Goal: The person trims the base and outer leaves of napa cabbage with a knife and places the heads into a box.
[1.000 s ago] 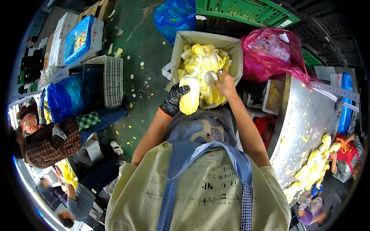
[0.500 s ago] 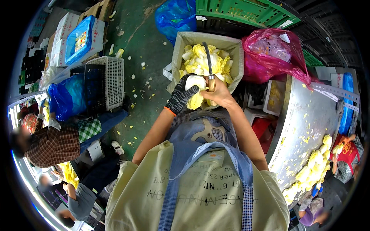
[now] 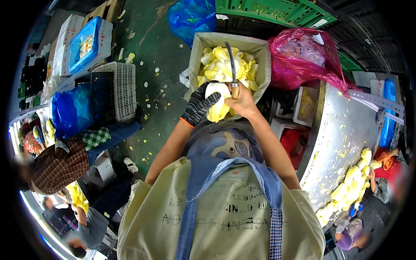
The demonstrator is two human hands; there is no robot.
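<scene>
My left hand, in a dark striped knit glove with an orange cuff, is wrapped round a small yellow-and-white napa cabbage. The cabbage's white part faces away from me and its yellow leaves point toward my body. My bare right hand grips the wooden handle of a curved knife, and its thumb is close beside the cabbage. The dark blade points away from me, over a lined bin. Loose yellow and white cabbage leaves are heaped inside the bin.
A pink plastic bag stands right of the bin, a blue bag behind it. Trimmed cabbages line the metal table at my right. A white crate is at left. Several people work on both sides.
The cabbage has turned slightly in my left hand, showing more of its side. The knife stays in my right hand, its handle now more covered. The whole view has shifted a little.
</scene>
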